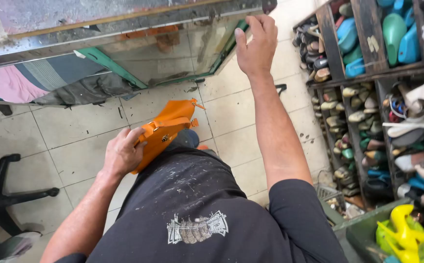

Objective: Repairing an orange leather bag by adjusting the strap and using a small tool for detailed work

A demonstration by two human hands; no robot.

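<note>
My left hand (123,152) is shut on an orange leather bag (165,129) with a strap, a gold clasp and a zip pull, holding it low beside my hip over the tiled floor. My right hand (256,41) reaches up and forward, fingers curled over the corner edge of a glass-topped counter (124,29). I am in a dark T-shirt speckled with white dust.
Wooden shelves (372,73) on the right are packed with several shoe lasts and shoe parts in blue, green and beige. A green bin (367,229) holds yellow plastic lasts at bottom right. A black swivel chair base (7,190) stands at left. Cloth lies under the counter.
</note>
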